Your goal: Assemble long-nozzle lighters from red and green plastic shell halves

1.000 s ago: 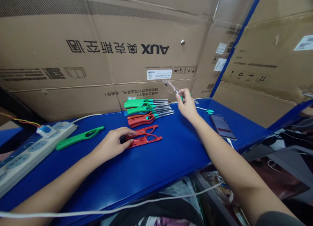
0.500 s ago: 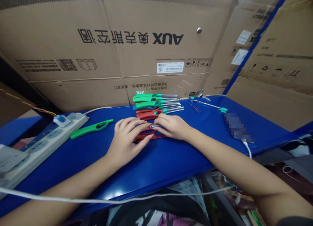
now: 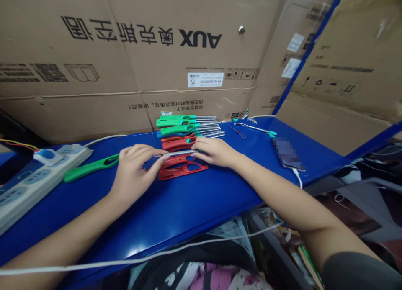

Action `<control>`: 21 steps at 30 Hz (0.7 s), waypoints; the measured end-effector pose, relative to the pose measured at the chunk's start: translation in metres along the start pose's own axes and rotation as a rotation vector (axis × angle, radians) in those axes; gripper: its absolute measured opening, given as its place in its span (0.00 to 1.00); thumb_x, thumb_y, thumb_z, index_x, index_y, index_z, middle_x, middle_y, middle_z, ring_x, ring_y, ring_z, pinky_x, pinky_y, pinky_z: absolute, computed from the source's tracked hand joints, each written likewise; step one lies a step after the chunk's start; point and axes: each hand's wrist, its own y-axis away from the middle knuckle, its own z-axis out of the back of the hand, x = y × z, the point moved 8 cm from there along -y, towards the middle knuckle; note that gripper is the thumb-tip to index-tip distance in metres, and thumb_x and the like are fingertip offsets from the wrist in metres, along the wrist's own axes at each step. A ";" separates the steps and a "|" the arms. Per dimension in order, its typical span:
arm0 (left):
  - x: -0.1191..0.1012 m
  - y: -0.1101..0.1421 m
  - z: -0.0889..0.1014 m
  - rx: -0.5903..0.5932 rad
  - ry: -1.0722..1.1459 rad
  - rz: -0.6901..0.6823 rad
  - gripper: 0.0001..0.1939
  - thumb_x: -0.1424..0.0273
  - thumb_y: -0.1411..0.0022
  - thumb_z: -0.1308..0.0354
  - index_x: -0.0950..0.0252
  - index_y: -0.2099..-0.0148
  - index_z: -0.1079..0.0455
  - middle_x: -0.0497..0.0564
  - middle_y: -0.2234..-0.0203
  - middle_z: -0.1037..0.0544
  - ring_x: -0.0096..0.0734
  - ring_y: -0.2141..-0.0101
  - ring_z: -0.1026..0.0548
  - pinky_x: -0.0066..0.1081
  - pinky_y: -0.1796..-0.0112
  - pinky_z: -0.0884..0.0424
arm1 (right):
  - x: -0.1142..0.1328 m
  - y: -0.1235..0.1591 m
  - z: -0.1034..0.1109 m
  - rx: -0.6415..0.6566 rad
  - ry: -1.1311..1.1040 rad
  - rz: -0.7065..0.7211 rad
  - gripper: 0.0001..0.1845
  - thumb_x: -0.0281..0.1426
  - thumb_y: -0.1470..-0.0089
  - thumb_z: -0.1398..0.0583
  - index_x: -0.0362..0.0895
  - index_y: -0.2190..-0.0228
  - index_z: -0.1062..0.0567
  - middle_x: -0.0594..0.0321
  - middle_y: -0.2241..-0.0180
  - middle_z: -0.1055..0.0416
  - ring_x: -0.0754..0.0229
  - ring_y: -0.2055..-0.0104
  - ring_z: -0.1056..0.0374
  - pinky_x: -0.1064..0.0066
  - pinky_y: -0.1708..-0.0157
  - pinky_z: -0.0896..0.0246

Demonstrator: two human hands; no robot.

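Note:
Between my hands a thin metal tube [image 3: 178, 153] lies level, just above the blue tabletop. My left hand [image 3: 135, 166] pinches its left end between thumb and fingers. The fingers of my right hand [image 3: 215, 152] close on the other end, partly hiding it. Right under the tube are two red lighter shell halves [image 3: 183, 171], lying side by side with their insides exposed. Behind them several long-nosed gas lighters [image 3: 177, 131], green, red and blue, lie in a row with metal nozzles pointing right. A green lighter body [image 3: 91, 168] without a nozzle is left of my left hand.
A white power strip [image 3: 40, 177] runs along the left side. At the right lie a small screwdriver [image 3: 238, 132], a metal rod with a teal end [image 3: 257, 129] and a phone [image 3: 287, 154] on a white cable. Cardboard [image 3: 141, 72] walls the back.
The metal tube has lifted off the red shells into both hands. My left hand has drawn back to the left, uncovering the shell halves. The view has shifted slightly.

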 end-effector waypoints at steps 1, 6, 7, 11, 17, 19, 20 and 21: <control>0.003 0.000 -0.001 0.005 0.021 0.020 0.11 0.59 0.33 0.44 0.57 0.61 0.22 0.49 0.65 0.17 0.44 0.61 0.23 0.44 0.55 0.36 | -0.003 0.001 0.000 0.006 -0.021 -0.012 0.12 0.37 0.33 0.47 0.43 0.59 0.27 0.55 0.58 0.25 0.58 0.59 0.30 0.69 0.64 0.37; 0.005 0.003 -0.011 0.027 0.132 0.064 0.12 0.59 0.34 0.43 0.58 0.62 0.22 0.48 0.66 0.17 0.42 0.62 0.22 0.41 0.57 0.33 | 0.001 -0.001 0.003 -0.011 -0.195 0.018 0.13 0.40 0.38 0.40 0.44 0.58 0.26 0.56 0.59 0.25 0.56 0.56 0.30 0.65 0.56 0.35; 0.004 0.004 -0.013 0.030 0.148 0.067 0.11 0.59 0.34 0.42 0.58 0.62 0.22 0.49 0.66 0.17 0.41 0.62 0.22 0.41 0.57 0.33 | 0.003 -0.003 0.004 -0.017 -0.234 0.028 0.13 0.40 0.38 0.40 0.44 0.58 0.26 0.56 0.60 0.25 0.56 0.56 0.30 0.64 0.54 0.36; -0.004 0.008 -0.023 0.074 0.202 0.069 0.10 0.61 0.34 0.41 0.59 0.61 0.22 0.49 0.66 0.17 0.39 0.62 0.23 0.39 0.58 0.32 | 0.011 -0.006 0.002 0.018 -0.402 0.020 0.10 0.37 0.38 0.40 0.43 0.61 0.24 0.57 0.63 0.24 0.59 0.60 0.29 0.66 0.56 0.35; 0.001 0.011 -0.037 0.200 0.309 0.145 0.18 0.56 0.39 0.36 0.60 0.51 0.24 0.51 0.60 0.17 0.39 0.60 0.21 0.37 0.56 0.28 | -0.007 0.002 0.002 0.170 -0.535 -0.171 0.12 0.37 0.39 0.39 0.40 0.65 0.22 0.60 0.67 0.23 0.62 0.66 0.30 0.70 0.63 0.36; 0.010 0.012 -0.040 0.226 0.324 0.204 0.22 0.55 0.40 0.35 0.61 0.48 0.26 0.51 0.59 0.17 0.40 0.60 0.20 0.35 0.58 0.26 | -0.020 0.007 0.007 0.193 -0.530 -0.243 0.14 0.40 0.40 0.39 0.41 0.65 0.22 0.60 0.67 0.23 0.62 0.66 0.31 0.69 0.62 0.36; 0.014 0.013 -0.041 0.231 0.324 0.225 0.21 0.55 0.40 0.36 0.62 0.50 0.25 0.51 0.60 0.17 0.39 0.61 0.20 0.34 0.60 0.26 | -0.026 0.010 0.009 0.209 -0.539 -0.279 0.15 0.41 0.41 0.39 0.41 0.65 0.22 0.60 0.67 0.23 0.61 0.66 0.31 0.69 0.62 0.36; 0.018 0.013 -0.042 0.233 0.326 0.241 0.19 0.55 0.39 0.37 0.62 0.52 0.24 0.52 0.61 0.17 0.39 0.63 0.20 0.34 0.62 0.26 | -0.032 0.013 0.011 0.225 -0.554 -0.313 0.16 0.41 0.41 0.39 0.40 0.65 0.22 0.60 0.68 0.23 0.61 0.66 0.31 0.69 0.62 0.36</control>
